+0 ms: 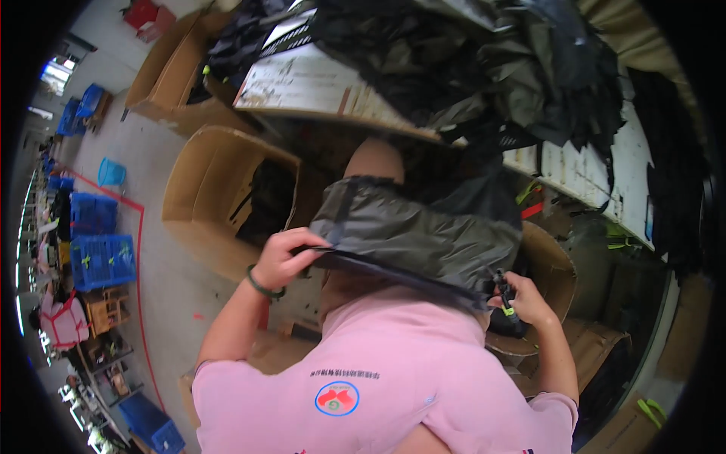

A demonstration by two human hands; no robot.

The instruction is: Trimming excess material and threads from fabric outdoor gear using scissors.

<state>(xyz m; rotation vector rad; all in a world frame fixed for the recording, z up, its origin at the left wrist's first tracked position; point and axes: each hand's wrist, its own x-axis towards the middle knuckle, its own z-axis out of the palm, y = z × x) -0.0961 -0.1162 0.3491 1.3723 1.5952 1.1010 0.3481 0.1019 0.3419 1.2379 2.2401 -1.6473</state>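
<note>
A dark olive fabric bag (423, 234) with a black band along its near edge lies across my lap. My left hand (287, 256) pinches the left end of that edge between thumb and fingers. At the opposite end, my right hand (525, 299) is closed around a black buckle (502, 287) with a yellow-green tip, close against the bag's right corner. The edge stretches fairly straight between my two hands. Part of the bag's far side falls in shadow under the table.
Ahead is a worn white table (302, 79) heaped with dark fabric pieces (484, 68). An open cardboard box (204, 189) holding dark items stands at my left, another box (556, 265) at my right. Blue crates (103, 261) stand farther left beyond a red floor line.
</note>
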